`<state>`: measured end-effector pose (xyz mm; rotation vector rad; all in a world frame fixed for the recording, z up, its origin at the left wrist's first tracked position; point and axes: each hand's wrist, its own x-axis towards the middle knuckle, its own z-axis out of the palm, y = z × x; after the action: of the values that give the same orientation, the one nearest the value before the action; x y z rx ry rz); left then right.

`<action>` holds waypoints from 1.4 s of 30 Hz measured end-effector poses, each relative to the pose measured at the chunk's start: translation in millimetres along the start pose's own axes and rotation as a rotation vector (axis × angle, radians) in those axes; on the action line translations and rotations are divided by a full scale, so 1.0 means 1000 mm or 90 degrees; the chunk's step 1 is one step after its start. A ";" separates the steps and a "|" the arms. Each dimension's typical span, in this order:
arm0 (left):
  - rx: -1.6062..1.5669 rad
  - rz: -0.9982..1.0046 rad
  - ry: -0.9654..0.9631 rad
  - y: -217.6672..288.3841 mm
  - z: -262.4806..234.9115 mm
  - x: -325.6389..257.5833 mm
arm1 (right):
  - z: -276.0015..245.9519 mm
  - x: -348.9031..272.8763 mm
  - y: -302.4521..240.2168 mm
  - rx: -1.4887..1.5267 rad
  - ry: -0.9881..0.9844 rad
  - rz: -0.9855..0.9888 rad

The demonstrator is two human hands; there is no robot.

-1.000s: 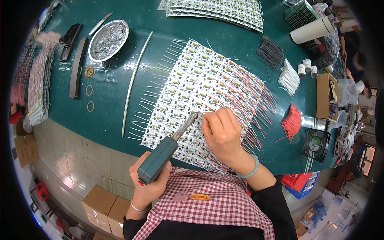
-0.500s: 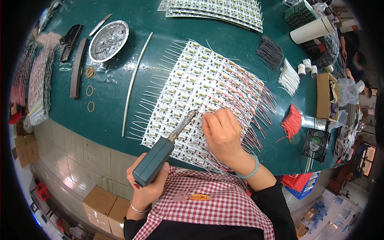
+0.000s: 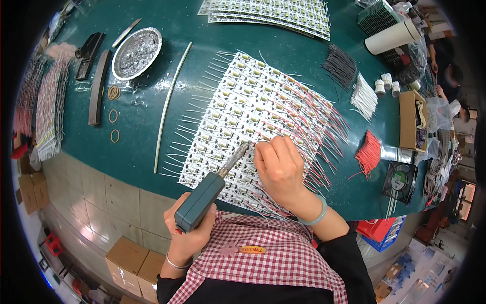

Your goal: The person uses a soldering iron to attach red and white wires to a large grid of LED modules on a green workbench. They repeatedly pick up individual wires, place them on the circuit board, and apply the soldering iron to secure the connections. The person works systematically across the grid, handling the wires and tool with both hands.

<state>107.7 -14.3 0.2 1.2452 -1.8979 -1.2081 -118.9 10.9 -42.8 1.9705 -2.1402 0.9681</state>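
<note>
My left hand [image 3: 188,230] is wrapped round the handle of a dark green soldering gun [image 3: 200,201]. Its metal tip points up and right, and meets a large white panel of small circuit boards [image 3: 218,126]. Just right of the tip, my right hand [image 3: 280,164] is closed in a pinch low over the panel. Whatever its fingertips hold is hidden or too thin to make out. White wires stick out along the panel's left edge. Red wires [image 3: 324,121] fan out over its right side, and some lie under my right hand.
Loose wires lie to the right in black [image 3: 340,66], white [image 3: 364,98] and red [image 3: 368,154] bundles. A small fan [image 3: 400,180] stands near the right edge. At left are a metal bowl [image 3: 117,71], rubber bands [image 3: 114,116] and a long rod [image 3: 169,109]. More panels [image 3: 268,19] are stacked at the back.
The soldering gun's body and my left hand have shifted slightly right, while its tip stays beside my right fingertips. My right hand has barely moved.
</note>
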 end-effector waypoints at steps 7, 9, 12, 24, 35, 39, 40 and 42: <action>-0.019 -0.143 0.169 -0.010 -0.027 -0.008 | -0.001 -0.002 0.000 -0.010 -0.015 0.008; 0.175 0.055 0.379 -0.016 -0.051 0.015 | -0.003 -0.002 0.001 -0.011 -0.015 0.010; 0.173 0.169 0.551 0.019 -0.092 0.060 | -0.003 -0.002 0.000 -0.013 -0.024 0.008; -0.197 -0.049 0.309 0.000 -0.067 0.048 | -0.019 -0.008 0.000 -0.003 -0.052 -0.010; -0.259 -0.154 0.282 -0.009 -0.027 -0.007 | -0.088 -0.004 -0.016 0.119 -0.007 0.095; -0.244 -0.169 0.204 -0.020 -0.020 -0.031 | -0.054 0.006 -0.020 0.173 -0.012 0.046; -0.254 -0.163 0.208 -0.021 -0.015 -0.035 | -0.044 0.004 -0.019 0.169 -0.016 0.046; -0.228 -0.178 0.169 -0.017 -0.013 -0.040 | -0.031 0.000 -0.017 0.155 -0.035 0.060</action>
<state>141.7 14.4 -8.6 1.4158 -1.2818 -1.3731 -113.8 26.2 -11.0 2.0358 -2.2567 1.2589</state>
